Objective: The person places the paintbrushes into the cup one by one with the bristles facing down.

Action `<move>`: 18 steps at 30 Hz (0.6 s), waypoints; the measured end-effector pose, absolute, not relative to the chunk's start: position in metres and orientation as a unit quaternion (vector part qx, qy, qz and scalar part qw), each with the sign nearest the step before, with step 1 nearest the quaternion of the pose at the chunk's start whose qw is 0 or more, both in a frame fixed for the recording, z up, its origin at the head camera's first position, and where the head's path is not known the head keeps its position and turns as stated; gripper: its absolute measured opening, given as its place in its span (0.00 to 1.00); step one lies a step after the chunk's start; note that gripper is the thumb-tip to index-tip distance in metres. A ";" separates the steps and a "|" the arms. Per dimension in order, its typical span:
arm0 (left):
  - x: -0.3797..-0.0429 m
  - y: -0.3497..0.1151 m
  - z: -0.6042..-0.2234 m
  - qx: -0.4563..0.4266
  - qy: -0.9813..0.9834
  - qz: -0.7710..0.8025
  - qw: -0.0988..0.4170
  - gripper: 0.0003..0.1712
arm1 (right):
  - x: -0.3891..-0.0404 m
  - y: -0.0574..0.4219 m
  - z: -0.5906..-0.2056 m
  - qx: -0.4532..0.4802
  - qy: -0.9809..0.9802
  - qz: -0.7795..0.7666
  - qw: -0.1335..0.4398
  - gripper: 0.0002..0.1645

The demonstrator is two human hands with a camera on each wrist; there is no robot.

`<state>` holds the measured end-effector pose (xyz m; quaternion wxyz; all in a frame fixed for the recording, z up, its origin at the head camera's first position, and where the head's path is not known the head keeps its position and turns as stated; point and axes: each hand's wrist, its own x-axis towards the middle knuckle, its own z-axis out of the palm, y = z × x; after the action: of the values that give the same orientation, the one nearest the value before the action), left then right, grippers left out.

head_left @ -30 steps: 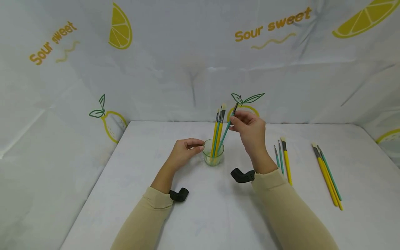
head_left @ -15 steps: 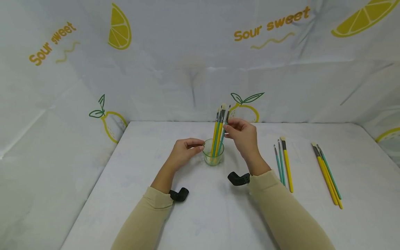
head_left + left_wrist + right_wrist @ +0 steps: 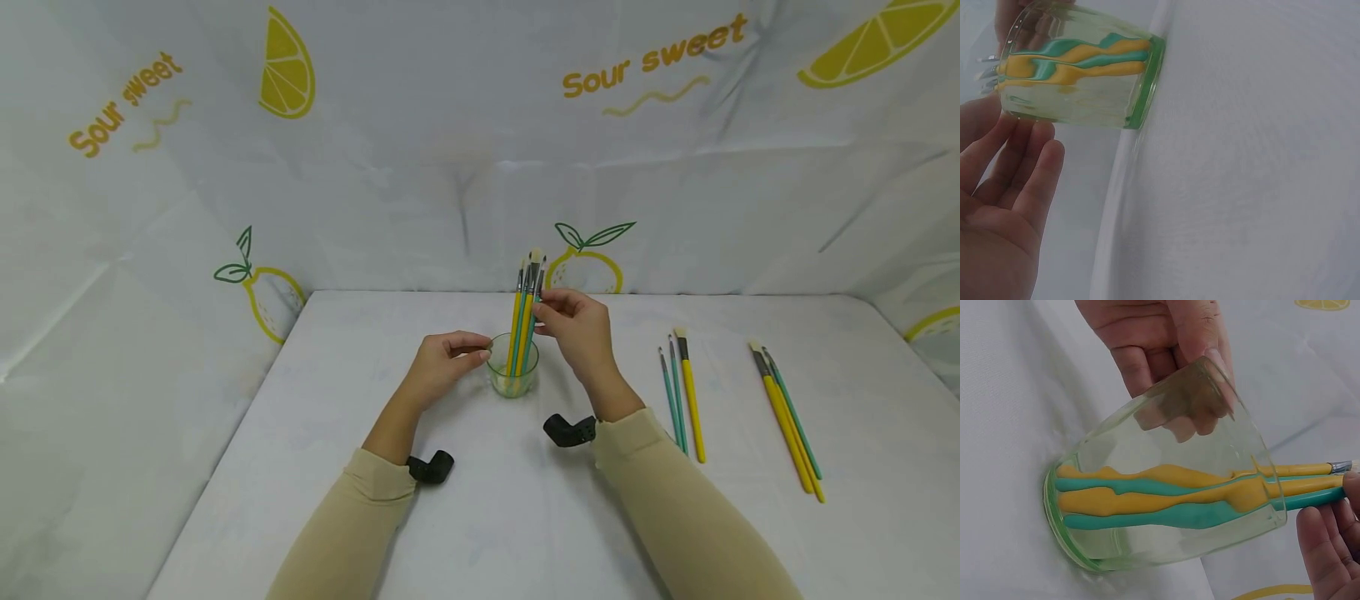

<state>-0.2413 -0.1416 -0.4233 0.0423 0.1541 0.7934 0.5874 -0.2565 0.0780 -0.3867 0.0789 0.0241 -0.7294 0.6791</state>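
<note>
A clear, green-tinted glass [image 3: 497, 367] stands upright on the white table, with yellow-handled [image 3: 1304, 469] and teal-handled paintbrushes in it, bristles up. At its left side my left hand [image 3: 444, 368] pinches the rim between thumb and fingers. My right hand [image 3: 581, 333], to the right of the glass and above its rim, pinches a teal paintbrush [image 3: 1307, 499] by the upper handle. That brush's lower end is inside the glass, close against the other brushes. In the right wrist view, the handles look wavy through the glass wall.
To the right lie a yellow paintbrush [image 3: 692, 408] and two thin teal paintbrushes [image 3: 669, 392]. Farther right is another group, yellow brushes [image 3: 787, 425] beside a teal brush [image 3: 795, 417]. A white lemon-printed cloth [image 3: 420, 167] hangs behind the table.
My right hand has moved left and slightly down with the teal paintbrush, which has gone from leaning right to nearly upright beside the others. My left hand has stayed at the rim.
</note>
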 end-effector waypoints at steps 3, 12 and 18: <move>-0.241 -0.142 -0.423 0.150 0.794 0.587 0.050 0.18 | -0.257 0.078 -0.387 0.022 -0.730 0.679 0.075 0.16; -0.235 -0.141 -0.410 0.150 0.795 0.584 0.068 0.19 | -0.258 0.077 -0.390 0.021 -0.734 0.676 0.067 0.18; -0.228 -0.140 -0.398 0.156 0.795 0.583 0.059 0.17 | -0.258 0.077 -0.390 0.029 -0.731 0.679 0.067 0.18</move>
<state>-0.2277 -0.1398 -0.3981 0.0595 0.1560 0.7954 0.5826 -0.2580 0.0769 -0.3900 0.0673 0.0286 -0.7309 0.6786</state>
